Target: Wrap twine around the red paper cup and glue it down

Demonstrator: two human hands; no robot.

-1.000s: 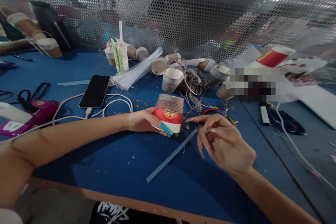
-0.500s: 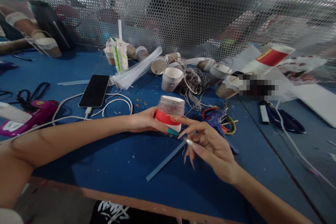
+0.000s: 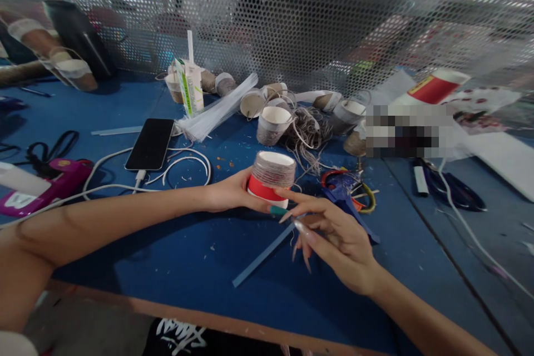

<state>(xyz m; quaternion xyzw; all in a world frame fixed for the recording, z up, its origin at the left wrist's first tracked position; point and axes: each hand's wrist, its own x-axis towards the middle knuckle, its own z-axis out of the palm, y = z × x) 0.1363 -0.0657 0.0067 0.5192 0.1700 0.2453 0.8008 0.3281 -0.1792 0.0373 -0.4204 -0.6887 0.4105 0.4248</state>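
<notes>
My left hand (image 3: 233, 191) is wrapped around a paper cup (image 3: 262, 188), its thumb with a green nail across the lower front. The cup stands with its white opening up. Grey twine (image 3: 273, 172) is wound in rows around its upper part, above a red band. My right hand (image 3: 337, 233) is at the cup's right side, index fingertip against the lower wall. Its thumb and fingers are bent close together, seemingly pinching a thin strand of twine; a loose bit hangs below them. A pale flat strip (image 3: 261, 257) lies on the table beneath.
Behind the cup lie twine-wrapped cups (image 3: 273, 127), a tangle of twine (image 3: 311, 128) and translucent strips (image 3: 221, 111). A phone (image 3: 150, 144) on a white cable and a purple glue gun (image 3: 52, 183) are at left. Scissors (image 3: 367, 197) lie at right, before a perforated metal screen (image 3: 267, 22).
The cup has shifted very slightly right and turned a little in my left hand. My right hand has hardly moved.
</notes>
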